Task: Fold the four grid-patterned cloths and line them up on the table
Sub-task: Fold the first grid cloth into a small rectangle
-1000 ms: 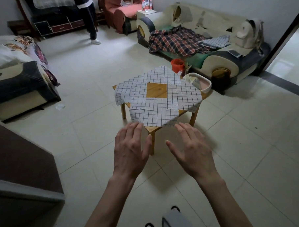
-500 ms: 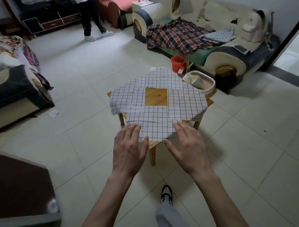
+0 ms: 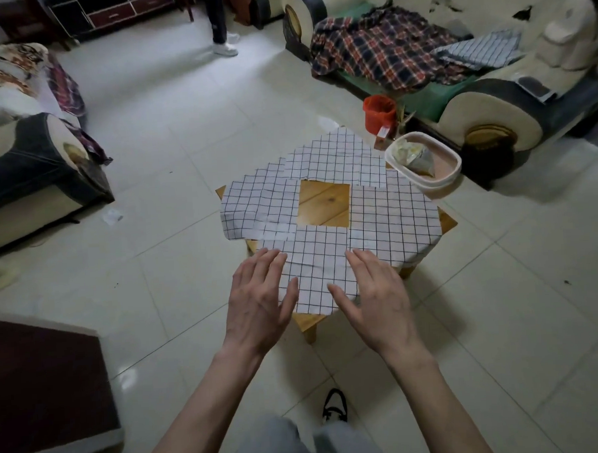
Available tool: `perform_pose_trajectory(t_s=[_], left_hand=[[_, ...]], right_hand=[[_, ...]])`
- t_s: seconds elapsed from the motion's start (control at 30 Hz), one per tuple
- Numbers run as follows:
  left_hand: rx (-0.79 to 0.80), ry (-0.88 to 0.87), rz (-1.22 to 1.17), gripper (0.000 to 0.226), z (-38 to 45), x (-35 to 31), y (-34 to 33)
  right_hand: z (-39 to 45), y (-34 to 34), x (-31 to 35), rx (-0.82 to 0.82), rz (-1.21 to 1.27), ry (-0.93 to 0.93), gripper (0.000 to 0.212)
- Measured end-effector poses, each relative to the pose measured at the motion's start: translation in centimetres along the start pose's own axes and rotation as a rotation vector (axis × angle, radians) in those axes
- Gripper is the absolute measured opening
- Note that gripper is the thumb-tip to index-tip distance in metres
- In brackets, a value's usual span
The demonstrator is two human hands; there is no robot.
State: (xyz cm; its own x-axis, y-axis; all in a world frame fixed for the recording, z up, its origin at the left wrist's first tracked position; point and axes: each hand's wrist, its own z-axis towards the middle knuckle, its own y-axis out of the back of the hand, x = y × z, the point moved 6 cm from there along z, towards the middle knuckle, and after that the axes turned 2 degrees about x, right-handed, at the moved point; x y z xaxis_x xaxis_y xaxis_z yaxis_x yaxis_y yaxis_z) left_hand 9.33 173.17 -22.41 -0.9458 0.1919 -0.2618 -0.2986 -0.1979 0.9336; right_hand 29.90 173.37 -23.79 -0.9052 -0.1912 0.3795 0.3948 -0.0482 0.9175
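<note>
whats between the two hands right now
In the head view, the near grid cloth lies flat between the left hand and right hand.

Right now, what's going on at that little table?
A person reaches both open hands, left hand and right hand, toward the nearest grid-patterned cloth on a small wooden table. Four such cloths lie unfolded, overlapping in a ring around a bare patch of tabletop. Neither hand has a grip on anything; fingers are straight, at the near cloth's edge. No folding has started. A white bin stands just behind the table.
</note>
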Motion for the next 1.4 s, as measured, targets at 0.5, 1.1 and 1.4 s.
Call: perform_pose_trajectory(t_s=[0.5, 1.1, 1.4], left_hand=[[0.064, -0.036, -0.111, 0.048, 8.1, 8.1, -7.9], [0.213, -0.122, -0.201, 0.043, 11.7, 15.6, -28.3], [0.252, -0.094, -0.203, 0.038, 11.7, 17.6, -37.6]], right_hand=[[9.3, -8.4, -2.5, 0.052, 0.063, -0.027, 0.065], [14.8, -26.2, -10.2, 0.094, -0.063, 0.058, 0.047], [15.1, -35.3, -15.0, 0.175, -0.043, 0.121, 0.046]])
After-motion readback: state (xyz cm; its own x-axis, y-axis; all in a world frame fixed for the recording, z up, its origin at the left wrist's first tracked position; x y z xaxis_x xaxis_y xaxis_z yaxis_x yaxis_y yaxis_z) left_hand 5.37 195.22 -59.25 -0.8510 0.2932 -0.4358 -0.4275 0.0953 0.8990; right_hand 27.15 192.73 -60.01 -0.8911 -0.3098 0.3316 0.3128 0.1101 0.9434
